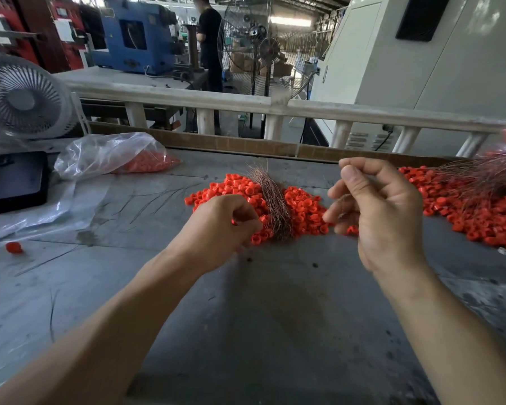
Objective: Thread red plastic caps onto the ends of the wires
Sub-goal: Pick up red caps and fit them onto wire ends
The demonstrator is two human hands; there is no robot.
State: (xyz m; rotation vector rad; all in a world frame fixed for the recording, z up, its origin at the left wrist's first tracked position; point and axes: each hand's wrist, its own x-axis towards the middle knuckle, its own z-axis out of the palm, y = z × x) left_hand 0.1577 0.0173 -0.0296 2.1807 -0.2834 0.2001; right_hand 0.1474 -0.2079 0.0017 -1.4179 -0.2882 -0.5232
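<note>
A heap of small red plastic caps [304, 206] lies in the middle of the grey table [260, 317]. A bundle of thin copper-coloured wires [270, 200] rests across the heap. My left hand [225, 229] sits at the heap's near left edge, fingers curled down among the caps; whether it pinches one is hidden. My right hand [377, 206] is raised to the right of the bundle, thumb and fingers pinching a thin wire that is blurred. A second spread of red caps with wires through them [479, 200] lies at the far right.
A clear plastic bag of red caps [114, 156] lies at the back left, beside a black case [15, 182] and a small white fan [21, 97]. One stray red cap [13, 247] sits near the left edge. A cardboard strip [216, 143] and a railing [275, 109] bound the far side.
</note>
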